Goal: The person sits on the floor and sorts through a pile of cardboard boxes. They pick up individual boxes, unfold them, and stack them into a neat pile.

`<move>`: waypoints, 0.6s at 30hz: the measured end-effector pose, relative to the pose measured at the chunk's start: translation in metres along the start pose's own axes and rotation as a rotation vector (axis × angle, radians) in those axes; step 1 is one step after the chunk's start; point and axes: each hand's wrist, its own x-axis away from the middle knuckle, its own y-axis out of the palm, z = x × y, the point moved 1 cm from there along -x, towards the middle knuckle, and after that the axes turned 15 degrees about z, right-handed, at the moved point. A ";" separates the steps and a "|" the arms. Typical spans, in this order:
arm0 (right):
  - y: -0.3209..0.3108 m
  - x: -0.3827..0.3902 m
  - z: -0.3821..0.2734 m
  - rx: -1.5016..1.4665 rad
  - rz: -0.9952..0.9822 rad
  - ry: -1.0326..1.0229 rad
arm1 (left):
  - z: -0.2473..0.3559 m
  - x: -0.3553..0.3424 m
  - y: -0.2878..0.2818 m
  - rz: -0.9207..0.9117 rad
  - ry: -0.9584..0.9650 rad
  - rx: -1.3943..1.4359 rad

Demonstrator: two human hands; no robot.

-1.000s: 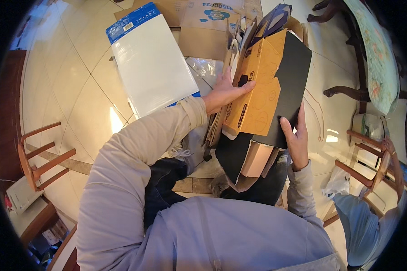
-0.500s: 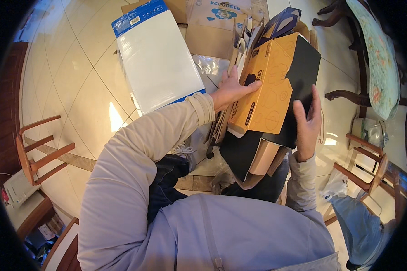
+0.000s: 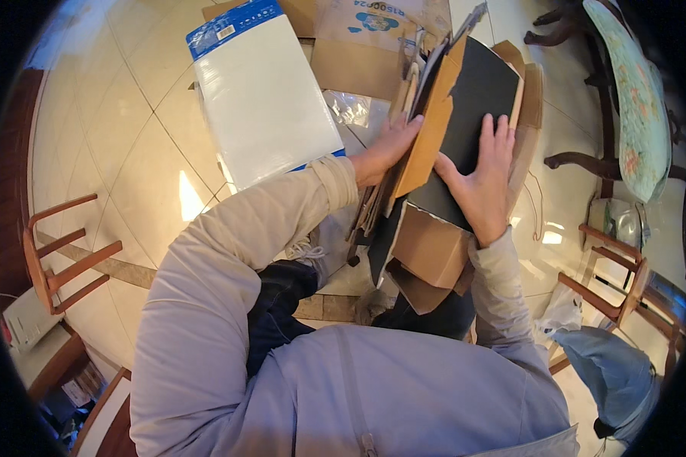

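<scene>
A stack of flattened cardboard [image 3: 371,199] stands on edge between my legs. At its right is an orange cardboard box [image 3: 432,126], folded flat and tilted nearly edge-on. My left hand [image 3: 389,148] is closed against the orange box's left side, thumb up; some of its fingers are hidden. Beside the orange box lies a black cardboard panel [image 3: 476,84]. On that panel my right hand [image 3: 482,179] rests flat with fingers spread, its thumb close to the orange edge. Brown cardboard flaps [image 3: 427,247] stick out below, toward my lap.
A white and blue flat package [image 3: 267,99] lies on the tiled floor to the left. Behind it are brown cartons [image 3: 358,65] and clear plastic wrapping [image 3: 348,108]. Wooden stools [image 3: 72,255] flank me, and a cloth-covered piece of furniture [image 3: 636,107] stands at right.
The orange box has swung from showing its printed face to nearly edge-on, leaning left. My right hand has moved left from the panel's edge onto its black surface.
</scene>
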 end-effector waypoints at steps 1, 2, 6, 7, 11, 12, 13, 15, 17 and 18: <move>0.001 0.001 -0.002 0.008 -0.002 -0.011 | -0.006 -0.003 0.000 0.021 -0.024 0.020; 0.003 0.000 -0.006 0.005 -0.003 -0.028 | -0.012 -0.006 -0.003 0.032 -0.023 0.027; 0.008 -0.007 -0.021 0.034 0.024 -0.027 | -0.016 -0.017 -0.011 -0.032 0.020 0.088; 0.009 -0.008 -0.023 0.035 0.031 -0.026 | -0.015 -0.016 -0.012 -0.071 0.023 0.147; 0.018 -0.008 -0.031 -0.002 0.067 -0.123 | 0.033 0.031 0.001 -0.067 -0.123 0.381; 0.024 -0.008 -0.040 -0.021 0.061 -0.150 | 0.036 0.037 0.000 -0.053 0.008 0.396; 0.029 -0.008 -0.045 -0.045 0.059 -0.145 | 0.038 0.045 -0.003 -0.040 0.037 0.383; 0.035 -0.010 -0.045 -0.068 0.053 -0.136 | 0.050 0.055 -0.003 -0.060 0.074 0.346; 0.038 -0.010 -0.041 -0.073 0.044 -0.124 | 0.053 0.049 -0.005 -0.120 0.087 0.294; 0.036 -0.011 -0.041 -0.043 0.056 -0.115 | 0.051 0.042 -0.008 -0.120 -0.010 0.296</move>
